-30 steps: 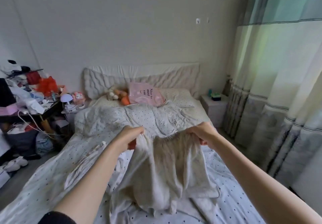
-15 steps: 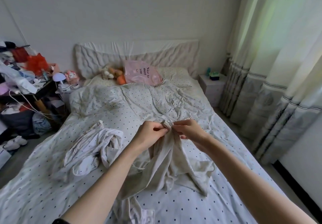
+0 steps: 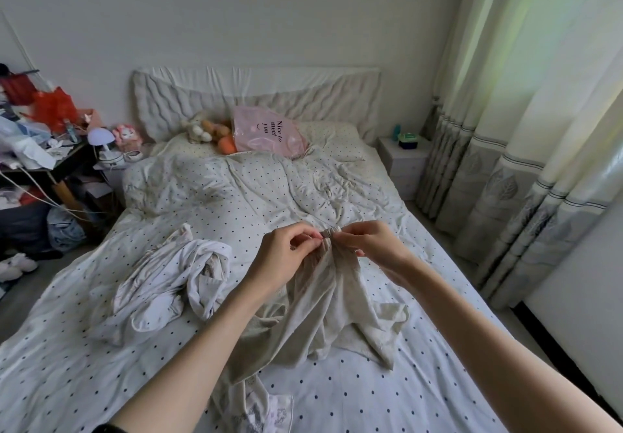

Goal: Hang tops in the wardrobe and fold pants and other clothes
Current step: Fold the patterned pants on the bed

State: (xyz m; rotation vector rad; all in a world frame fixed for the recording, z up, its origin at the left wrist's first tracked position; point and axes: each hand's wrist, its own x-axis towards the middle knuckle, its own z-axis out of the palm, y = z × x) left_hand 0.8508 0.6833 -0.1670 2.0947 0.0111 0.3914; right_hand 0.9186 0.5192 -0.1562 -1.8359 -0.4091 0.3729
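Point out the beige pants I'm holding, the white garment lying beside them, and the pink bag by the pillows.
beige pants (image 3: 323, 301), head view, the bunched fabric below the waistband.
white garment (image 3: 175, 281), head view, its crumpled middle.
pink bag (image 3: 266, 135), head view, near the printed words.

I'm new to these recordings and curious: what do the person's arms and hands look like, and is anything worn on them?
Both forearms are bare. The left hand and right hand show no gloves; I can make out no rings or watch. Only a dark sleeve edge shows near the left elbow, at the frame's bottom.
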